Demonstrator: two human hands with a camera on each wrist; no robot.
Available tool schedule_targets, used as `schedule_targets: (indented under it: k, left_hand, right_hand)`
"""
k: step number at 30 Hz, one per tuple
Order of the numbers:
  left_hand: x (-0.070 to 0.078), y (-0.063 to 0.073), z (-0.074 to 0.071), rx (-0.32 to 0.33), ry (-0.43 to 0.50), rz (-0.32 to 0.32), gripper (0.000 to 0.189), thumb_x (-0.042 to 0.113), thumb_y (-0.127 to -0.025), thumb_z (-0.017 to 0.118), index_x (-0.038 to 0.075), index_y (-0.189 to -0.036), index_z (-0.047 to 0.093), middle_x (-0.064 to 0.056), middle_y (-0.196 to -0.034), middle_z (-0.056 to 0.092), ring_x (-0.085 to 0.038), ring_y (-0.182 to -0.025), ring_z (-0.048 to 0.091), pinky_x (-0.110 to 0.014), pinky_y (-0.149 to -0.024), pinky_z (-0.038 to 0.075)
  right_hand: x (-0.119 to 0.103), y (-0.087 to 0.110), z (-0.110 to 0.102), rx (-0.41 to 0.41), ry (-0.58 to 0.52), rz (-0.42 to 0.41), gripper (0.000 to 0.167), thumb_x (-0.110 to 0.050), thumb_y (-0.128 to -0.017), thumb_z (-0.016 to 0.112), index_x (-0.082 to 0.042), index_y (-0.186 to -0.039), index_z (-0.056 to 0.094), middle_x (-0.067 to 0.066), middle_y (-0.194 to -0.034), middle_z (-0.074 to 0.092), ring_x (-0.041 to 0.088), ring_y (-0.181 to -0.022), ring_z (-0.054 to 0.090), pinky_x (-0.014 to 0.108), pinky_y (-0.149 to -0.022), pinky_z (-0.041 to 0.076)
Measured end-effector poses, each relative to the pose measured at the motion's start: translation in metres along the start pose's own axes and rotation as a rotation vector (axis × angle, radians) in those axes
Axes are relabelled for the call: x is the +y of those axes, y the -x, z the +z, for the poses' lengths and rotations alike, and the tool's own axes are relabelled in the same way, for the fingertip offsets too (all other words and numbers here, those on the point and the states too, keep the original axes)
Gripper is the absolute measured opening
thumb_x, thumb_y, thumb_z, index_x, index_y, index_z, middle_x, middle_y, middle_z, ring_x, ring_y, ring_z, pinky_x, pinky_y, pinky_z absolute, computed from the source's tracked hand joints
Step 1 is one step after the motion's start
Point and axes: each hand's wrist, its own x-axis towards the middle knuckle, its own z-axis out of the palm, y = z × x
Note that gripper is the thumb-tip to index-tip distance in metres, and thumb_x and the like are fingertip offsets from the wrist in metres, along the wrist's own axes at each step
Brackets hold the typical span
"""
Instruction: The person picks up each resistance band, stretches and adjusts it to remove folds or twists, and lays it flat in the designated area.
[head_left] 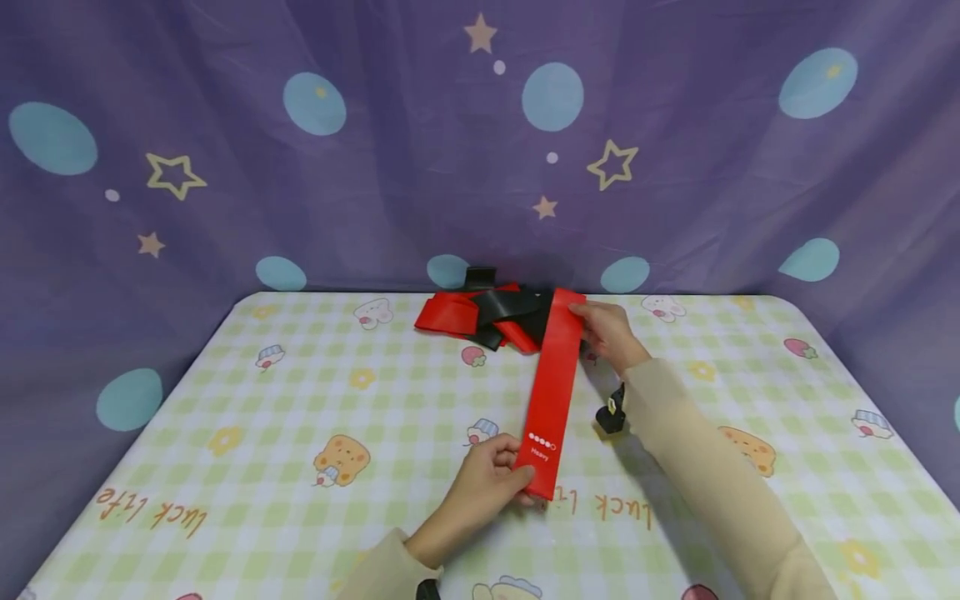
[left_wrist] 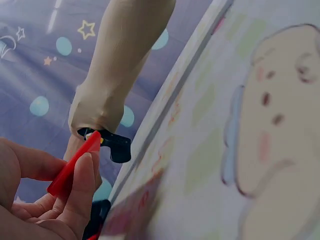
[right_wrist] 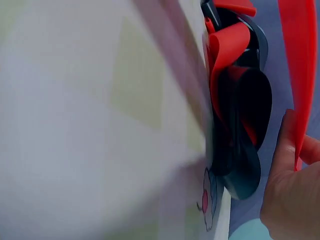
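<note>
Left hand and right hand pinching opposite ends of red band | running nearward from right side of tangled pile | risk: one slackened pinch could drop an end

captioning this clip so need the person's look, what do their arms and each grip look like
The left sleeve and right sleeve are pale beige, plain and loose, ending near the wrist. The left grip and right grip wear no gloves. A small black device sits at the right wrist, and part of a black piece shows by the left cuff.
</note>
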Motion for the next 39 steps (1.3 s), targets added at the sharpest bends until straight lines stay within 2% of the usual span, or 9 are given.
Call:
schedule_targets:
  k: [6,12,19,24,31,36,39]
  left_hand:
    - [-0.004,0.011,-0.013,0.008,0.000,-0.025,0.025,0.000,-0.087,0.059,-0.013,-0.108,0.054,-0.009,-0.078,0.065,-0.013,-0.061,0.066,-0.027,-0.058,0.057]
    - [-0.010,0.023,-0.027,0.009,-0.019,-0.024,0.024,0.000,-0.088,0.058,-0.014,-0.107,0.052,-0.021,-0.080,0.068,-0.015,-0.057,0.066,-0.025,-0.055,0.056]
    - [-0.016,0.035,-0.046,0.021,-0.015,-0.055,0.028,0.008,-0.092,0.059,-0.013,-0.109,0.050,-0.028,-0.079,0.068,-0.011,-0.052,0.063,-0.027,-0.053,0.055]
    - [-0.018,0.040,-0.055,0.021,-0.010,-0.059,0.029,0.008,-0.093,0.058,-0.014,-0.109,0.049,-0.030,-0.079,0.067,-0.011,-0.052,0.063,-0.027,-0.052,0.055]
    - [-0.020,0.049,-0.066,0.025,-0.008,-0.104,0.024,0.008,-0.093,0.058,-0.012,-0.104,0.050,-0.027,-0.081,0.070,-0.012,-0.057,0.065,-0.025,-0.055,0.056]
    - [-0.021,0.059,-0.078,0.069,-0.036,-0.145,0.018,0.007,-0.093,0.055,-0.010,-0.096,0.051,-0.025,-0.081,0.070,-0.014,-0.060,0.068,-0.025,-0.057,0.056]
    - [-0.021,0.063,-0.082,0.113,-0.055,-0.187,0.019,0.009,-0.093,0.056,-0.010,-0.097,0.054,-0.021,-0.082,0.072,-0.016,-0.063,0.069,-0.026,-0.059,0.057]
  right_hand:
    - [0.008,-0.004,0.012,0.021,0.068,-0.002,0.002,-0.005,-0.091,0.058,-0.006,-0.092,0.058,-0.008,-0.059,0.061,0.004,-0.054,0.059,0.018,-0.052,0.051]
    - [0.014,-0.003,0.024,-0.002,0.136,-0.008,0.011,-0.009,-0.091,0.060,-0.005,-0.101,0.060,-0.008,-0.059,0.062,0.003,-0.053,0.061,0.019,-0.053,0.052]
    - [0.012,0.001,0.036,-0.041,0.162,-0.081,0.021,-0.005,-0.090,0.060,0.002,-0.110,0.059,-0.010,-0.062,0.064,0.003,-0.054,0.062,0.018,-0.053,0.053]
    - [0.010,0.005,0.047,-0.058,0.207,-0.101,0.031,-0.007,-0.090,0.061,0.006,-0.118,0.058,-0.009,-0.066,0.064,0.003,-0.055,0.063,0.019,-0.056,0.054]
    - [0.016,0.006,0.066,-0.061,0.221,-0.065,0.030,-0.007,-0.089,0.062,0.004,-0.118,0.060,-0.007,-0.064,0.063,0.005,-0.054,0.062,0.019,-0.054,0.054]
    - [0.021,0.006,0.085,-0.080,0.212,-0.061,0.028,-0.007,-0.087,0.065,0.002,-0.114,0.062,-0.006,-0.064,0.062,0.006,-0.052,0.061,0.021,-0.052,0.053]
    - [0.024,0.006,0.097,-0.099,0.207,-0.062,0.028,-0.007,-0.087,0.065,0.002,-0.113,0.063,-0.005,-0.064,0.063,0.006,-0.053,0.061,0.021,-0.052,0.052]
